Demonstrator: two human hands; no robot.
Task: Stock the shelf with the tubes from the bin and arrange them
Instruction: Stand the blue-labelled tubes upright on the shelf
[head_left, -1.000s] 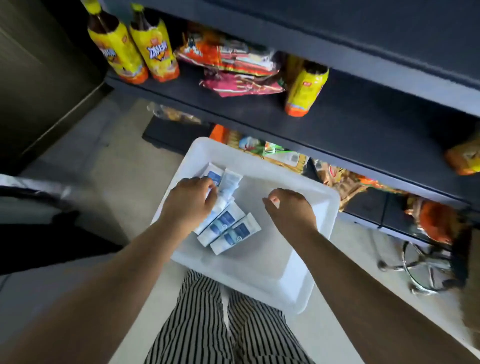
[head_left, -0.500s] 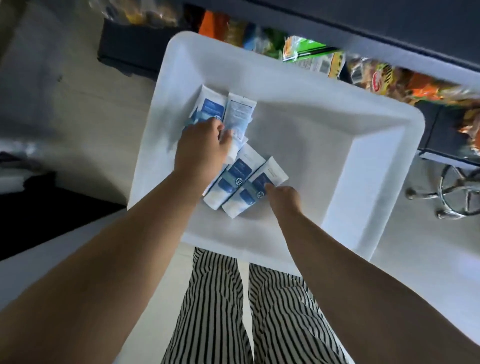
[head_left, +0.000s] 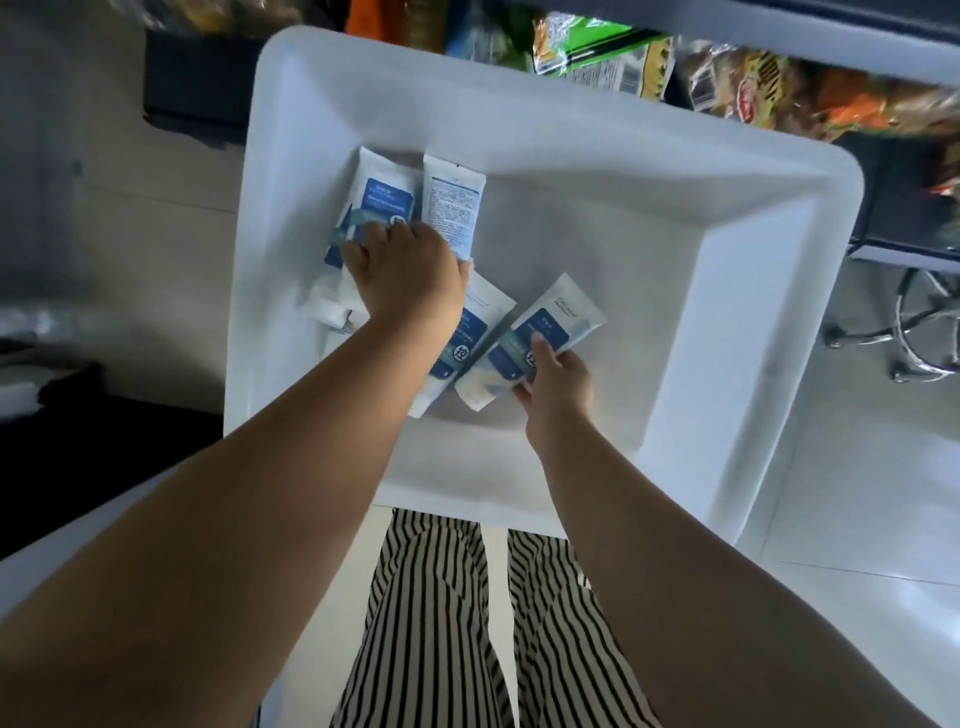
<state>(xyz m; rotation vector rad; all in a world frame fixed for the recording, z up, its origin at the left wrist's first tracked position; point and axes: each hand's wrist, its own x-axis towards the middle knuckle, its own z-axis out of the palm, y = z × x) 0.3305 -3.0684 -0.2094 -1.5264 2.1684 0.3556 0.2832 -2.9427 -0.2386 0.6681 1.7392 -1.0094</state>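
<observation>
The tubes (head_left: 452, 208) lie in the white bin (head_left: 737, 291), one pinched low by the right hand (head_left: 558, 382), others gripped by the left hand (head_left: 410, 275); they look light, soft and best held mid-body.

The bin (head_left: 779, 291) looks like smooth white plastic with a soft, matt sheen, and the tubes (head_left: 452, 208) in it are smooth plastic with printed blue labels, faintly glossy. On the far shelf the snack packets (head_left: 597, 57) are crinkled, shiny foil or film. At the right a chair base (head_left: 914, 332) is bright polished metal over glossy floor tiles (head_left: 857, 519), and the near trousers (head_left: 431, 623) are striped woven cloth.
</observation>
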